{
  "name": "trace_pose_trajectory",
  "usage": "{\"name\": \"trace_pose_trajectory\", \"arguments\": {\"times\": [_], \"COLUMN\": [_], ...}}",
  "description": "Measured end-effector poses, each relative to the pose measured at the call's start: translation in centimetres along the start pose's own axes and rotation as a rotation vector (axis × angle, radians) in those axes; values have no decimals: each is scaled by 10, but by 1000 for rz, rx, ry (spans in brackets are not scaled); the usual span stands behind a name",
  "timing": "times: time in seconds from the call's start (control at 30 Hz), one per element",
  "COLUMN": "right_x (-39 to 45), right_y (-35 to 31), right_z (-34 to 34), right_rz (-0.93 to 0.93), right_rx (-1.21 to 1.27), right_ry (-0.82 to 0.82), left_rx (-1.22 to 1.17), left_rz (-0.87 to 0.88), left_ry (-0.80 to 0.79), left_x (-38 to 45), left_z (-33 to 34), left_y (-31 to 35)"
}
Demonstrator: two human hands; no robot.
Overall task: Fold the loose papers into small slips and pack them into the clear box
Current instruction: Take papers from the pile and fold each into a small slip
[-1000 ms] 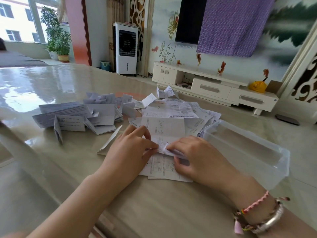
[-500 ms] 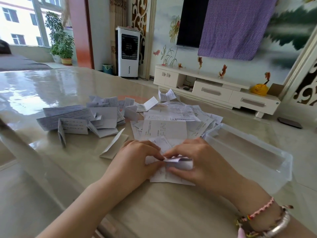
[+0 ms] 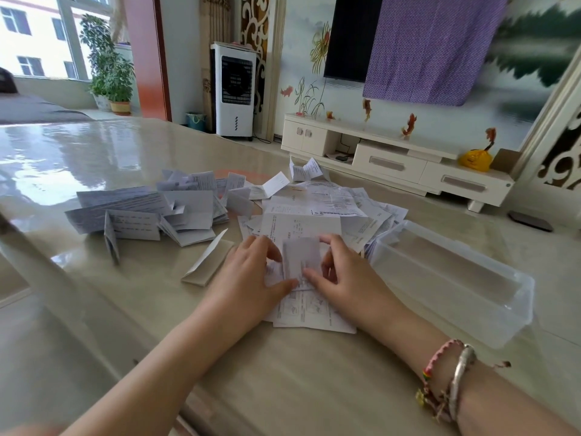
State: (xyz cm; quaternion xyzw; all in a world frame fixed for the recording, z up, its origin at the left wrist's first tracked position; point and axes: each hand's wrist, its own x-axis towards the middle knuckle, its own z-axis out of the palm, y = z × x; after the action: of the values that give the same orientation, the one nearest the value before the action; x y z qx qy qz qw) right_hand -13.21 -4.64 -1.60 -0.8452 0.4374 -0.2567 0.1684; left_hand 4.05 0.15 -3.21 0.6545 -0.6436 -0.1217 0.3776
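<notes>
Paper slip [image 3: 301,258], white, printed and partly folded, stands between my hands above the loose papers [image 3: 317,215] on the table [image 3: 283,382]; left hand [image 3: 251,278] and right hand [image 3: 345,278] pinch its edges, beside the clear box [image 3: 452,278].

A white air cooler [image 3: 235,92] stands beside a potted plant [image 3: 110,73].

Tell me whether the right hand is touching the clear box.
Apart. The head view shows the right hand on the folded slip, with papers between it and the clear box.
</notes>
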Motion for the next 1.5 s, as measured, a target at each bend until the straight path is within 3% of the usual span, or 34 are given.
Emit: {"name": "trace_pose_trajectory", "arguments": {"times": [0.1,0.27,0.47,0.7,0.83,0.93,1.03,1.13,1.27,1.5], "right_x": [1,-2,-1,-3,-1,-4,-7,-8,-9,4], "right_y": [0,1,0,8,13,7,-2,-11,-28,-33], "right_z": [1,-2,-3,-10,-12,-14,-15,-16,-15,4], "right_rz": [-14,-114,-144,-156,-305,-540,-611,-495,-212,-201], "right_rx": [-140,-234,-297,-460,-400,-489,-520,-343,128,145], "right_ry": [-28,1,-56,-294,-130,60,192,295,243,218], "left_rx": [-2,288,317,333,252,278,312,193,81,41], "left_rz": [19,164,120,138,213,385,480,463,441,328], "left_ry": [-14,-126,-181,-254,-178,-81,45,97,107,126], "left_x": [-4,-8,-2,-1,-1,-4,-7,-6,-4,5], "left_z": [-3,-1,-4,-10,-11,-12,-20,-29,-39,-37], "left_y": [1,5,3,-2,-5,-4,-1,2,0,-9]}}
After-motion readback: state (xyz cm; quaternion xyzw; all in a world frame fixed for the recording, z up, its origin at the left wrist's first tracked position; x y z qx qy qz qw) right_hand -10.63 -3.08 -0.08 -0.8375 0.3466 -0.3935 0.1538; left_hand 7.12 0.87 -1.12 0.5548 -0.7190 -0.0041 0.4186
